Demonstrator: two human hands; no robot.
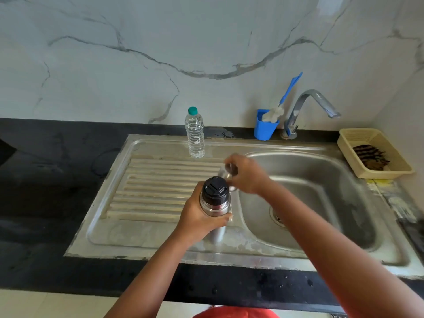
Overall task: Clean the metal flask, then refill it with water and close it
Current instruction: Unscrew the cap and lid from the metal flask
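Sink [321, 253], bottle [195, 134], perhaps brush [286, 95]

The sink [321, 171] is dull silver steel, with pale ribbed stripes across its draining board on the left. Around the sink the tabletop [46, 180] is black, and behind it the wall [160, 53] is white marble with grey veins. Over the sink's draining board, the flask [215, 203] is shiny silver with a black stopper. At the sink's back edge stand a clear bottle [195, 136] with a teal cap and a blue cup [265, 128] holding a blue-handled white brush [282, 104]. Right of the sink, a cream basket [358, 136] holds a dark striped cloth [371, 157].
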